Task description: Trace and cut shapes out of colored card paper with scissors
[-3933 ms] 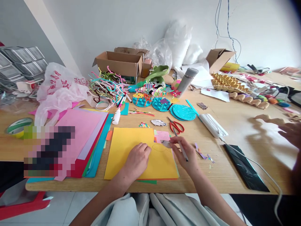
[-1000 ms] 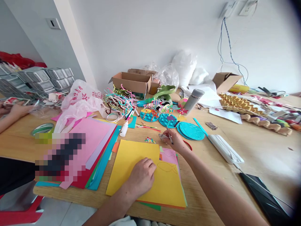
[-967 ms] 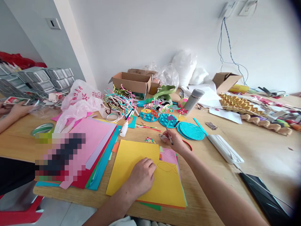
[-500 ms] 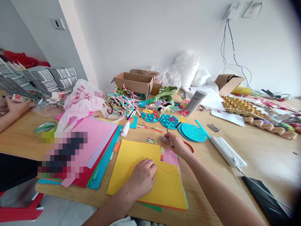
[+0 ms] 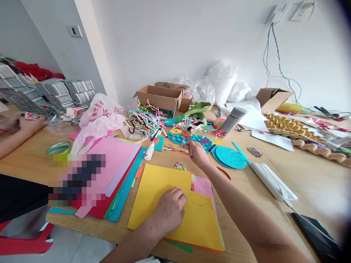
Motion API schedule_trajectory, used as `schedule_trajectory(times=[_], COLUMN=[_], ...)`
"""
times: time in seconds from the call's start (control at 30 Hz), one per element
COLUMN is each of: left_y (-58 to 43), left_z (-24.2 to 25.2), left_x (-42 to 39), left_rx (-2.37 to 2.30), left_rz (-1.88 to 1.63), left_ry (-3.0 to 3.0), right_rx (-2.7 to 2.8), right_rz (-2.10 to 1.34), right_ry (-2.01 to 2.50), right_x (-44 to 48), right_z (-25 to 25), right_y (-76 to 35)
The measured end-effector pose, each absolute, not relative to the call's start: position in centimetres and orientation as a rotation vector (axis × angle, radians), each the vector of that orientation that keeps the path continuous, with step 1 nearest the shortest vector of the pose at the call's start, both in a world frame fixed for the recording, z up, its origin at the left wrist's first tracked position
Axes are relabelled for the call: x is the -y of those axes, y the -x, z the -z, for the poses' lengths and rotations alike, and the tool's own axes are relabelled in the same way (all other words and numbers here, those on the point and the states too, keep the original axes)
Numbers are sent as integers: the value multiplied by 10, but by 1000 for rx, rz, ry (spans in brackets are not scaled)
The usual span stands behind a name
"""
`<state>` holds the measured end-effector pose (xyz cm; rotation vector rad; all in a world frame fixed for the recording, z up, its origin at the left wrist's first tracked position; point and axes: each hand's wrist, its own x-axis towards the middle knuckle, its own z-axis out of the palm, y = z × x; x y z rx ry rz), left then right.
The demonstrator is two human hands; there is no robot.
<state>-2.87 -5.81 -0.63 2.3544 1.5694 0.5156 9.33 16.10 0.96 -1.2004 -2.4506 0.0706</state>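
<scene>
My left hand (image 5: pixel 169 209) rests in a loose fist on a yellow sheet of paper (image 5: pixel 161 190) that bears a pencilled fish outline (image 5: pixel 201 200). My right hand (image 5: pixel 196 153) is stretched forward over the table, fingers closed on a thin pencil (image 5: pixel 191 151). It hovers just in front of blue paper discs decorated with colourful fish (image 5: pixel 189 138). The small fish cutout it carried a moment ago cannot be made out.
A stack of coloured paper (image 5: pixel 109 164) lies to the left, with a glue bottle (image 5: pixel 149 151), markers and pipe cleaners (image 5: pixel 141 118) behind it. Red scissors (image 5: pixel 225 172), a white power strip (image 5: pixel 272 180) and a dark tablet (image 5: pixel 318 233) lie right. Another person's hand (image 5: pixel 29 124) is far left.
My right hand has moved away from the yellow sheet and reached further forward, towards the blue discs, still holding the pencil. My left hand has stayed on the paper. The view has tilted up.
</scene>
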Motion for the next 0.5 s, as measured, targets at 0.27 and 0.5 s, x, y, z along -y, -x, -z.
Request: schedule_trajectory(times=[0.27,0.5], left_y=[29,29], left_z=[6,8], left_x=[57,57], left_rx=[-1559,-1545], left_rz=[-444,-426], left_ry=[-2401,-2387], right_rx=[2531,2594], right_rz=[34,48], right_ry=[1296,1320], right_x=[-174,-171], right_z=[3,10], right_y=[-88,-87])
